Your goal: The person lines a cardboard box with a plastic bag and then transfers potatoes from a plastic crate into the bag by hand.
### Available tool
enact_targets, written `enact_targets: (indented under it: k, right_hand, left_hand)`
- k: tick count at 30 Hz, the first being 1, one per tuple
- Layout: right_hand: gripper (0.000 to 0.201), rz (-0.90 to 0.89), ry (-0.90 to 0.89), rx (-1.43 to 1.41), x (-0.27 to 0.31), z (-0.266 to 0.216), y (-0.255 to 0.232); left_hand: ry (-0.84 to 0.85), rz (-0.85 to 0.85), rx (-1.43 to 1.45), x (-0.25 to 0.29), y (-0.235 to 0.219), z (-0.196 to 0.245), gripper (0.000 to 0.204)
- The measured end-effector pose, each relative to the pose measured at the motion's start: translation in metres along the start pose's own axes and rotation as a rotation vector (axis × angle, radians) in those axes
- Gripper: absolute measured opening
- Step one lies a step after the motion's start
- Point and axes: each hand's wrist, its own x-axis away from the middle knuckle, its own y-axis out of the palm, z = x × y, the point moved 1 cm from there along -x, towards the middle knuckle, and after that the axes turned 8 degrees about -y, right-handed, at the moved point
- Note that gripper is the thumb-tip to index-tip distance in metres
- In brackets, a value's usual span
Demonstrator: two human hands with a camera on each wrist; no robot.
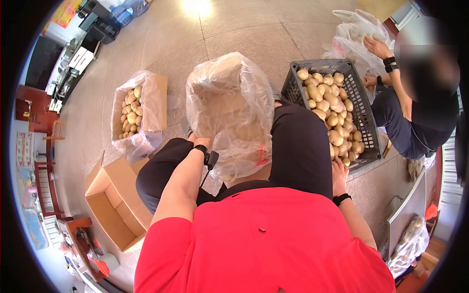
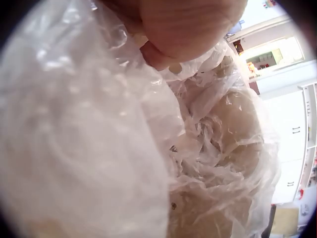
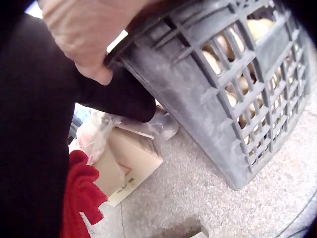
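Observation:
Between the person's knees stands a cardboard box lined with a clear plastic bag (image 1: 229, 107), whose edges fold out over the rim. The left hand (image 1: 201, 141) is at the bag's left side; crumpled plastic lies right at its thumb in the left wrist view, and its fingers are mostly hidden. To the right, a black plastic crate (image 1: 364, 110) holds many potatoes (image 1: 332, 105). The right hand (image 1: 339, 176) grips this crate at its near corner, with the thumb (image 3: 94, 72) outside the rim in the right wrist view.
Another bag-lined box (image 1: 155, 102) with potatoes stands at the left. An open cardboard box (image 1: 115, 205) lies nearer. Beyond the crate, another person (image 1: 400, 97) handles a clear plastic bag (image 1: 356, 36). A metal panel (image 1: 405, 210) stands at the lower right.

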Motion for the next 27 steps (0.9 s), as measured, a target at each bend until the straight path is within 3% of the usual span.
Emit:
enact_targets:
  k: [1,2,3,5,7,9,11,13,15,17,19,21,22,23,24,25,26,27]
  right_hand:
    - [0.028,0.018,-0.006,-0.002,0.001,0.001,0.002]
    - [0.028,0.023,-0.005,-0.005,0.001,0.001,0.001]
    - [0.028,0.023,0.005,-0.008,0.001,0.000,-0.001]
    - [0.027,0.015,0.002,-0.014,-0.001,-0.001,-0.005]
    - [0.027,0.017,0.003,-0.020,-0.002,0.000,-0.005]
    - [0.026,0.014,-0.010,0.003,-0.002,0.000,-0.004]
    - [0.026,0.021,-0.017,-0.009,-0.001,-0.001,-0.007]
    - [0.026,0.034,-0.025,-0.024,-0.002,-0.002,-0.009]
    - [0.026,0.027,-0.016,-0.023,-0.001,-0.002,-0.010]
    - [0.026,0.041,-0.013,-0.030,-0.002,-0.001,-0.009]
    - [0.026,0.049,-0.007,-0.030,0.001,-0.002,-0.012]
    - [0.025,0.052,-0.005,-0.034,-0.002,-0.005,-0.018]
    - [0.026,0.035,-0.014,0.009,0.005,0.006,0.000]
    - [0.030,0.095,-0.032,-0.021,0.006,0.004,-0.004]
    - [0.030,0.038,-0.012,-0.047,0.007,0.006,-0.005]
    - [0.035,0.000,0.006,-0.069,0.005,0.003,-0.015]
    - [0.040,-0.064,0.034,-0.066,0.006,0.004,-0.010]
    - [0.041,-0.068,0.044,-0.079,0.004,0.004,-0.014]
  left_hand:
    - [0.030,-0.081,-0.124,-0.019,0.011,-0.011,0.054]
    - [-0.103,-0.068,-0.240,0.057,-0.048,0.076,0.061]
    - [-0.097,-0.071,-0.248,0.082,-0.065,0.112,0.061]
    - [-0.656,0.025,-0.222,0.111,-0.083,0.149,0.076]
    - [-0.593,0.057,-0.331,0.145,-0.110,0.203,0.082]
    - [-0.532,0.094,-0.441,0.156,-0.109,0.221,0.088]
    - [-0.011,0.390,-0.704,0.157,-0.097,0.222,0.093]
    - [0.073,0.352,-0.744,0.152,-0.081,0.205,0.097]
    - [-0.204,0.179,-0.721,0.162,-0.063,0.182,0.089]
    - [-0.361,0.195,-0.658,0.176,-0.063,0.173,0.088]
    - [-0.341,0.222,-0.689,0.175,-0.065,0.164,0.090]
    - [-0.339,0.218,-0.328,0.153,-0.067,0.129,0.090]
    - [-0.502,0.112,-0.202,0.130,-0.064,0.093,0.092]
    - [-0.424,0.113,-0.261,0.120,-0.057,0.068,0.078]
    - [-0.134,-0.080,-0.384,0.093,-0.048,0.020,0.061]
    - [-0.065,-0.197,-0.551,0.053,-0.026,-0.040,0.048]
    - [-0.032,-0.231,-0.436,0.052,-0.027,-0.059,0.045]
    - [0.094,-0.258,-0.610,0.048,-0.025,-0.055,0.035]
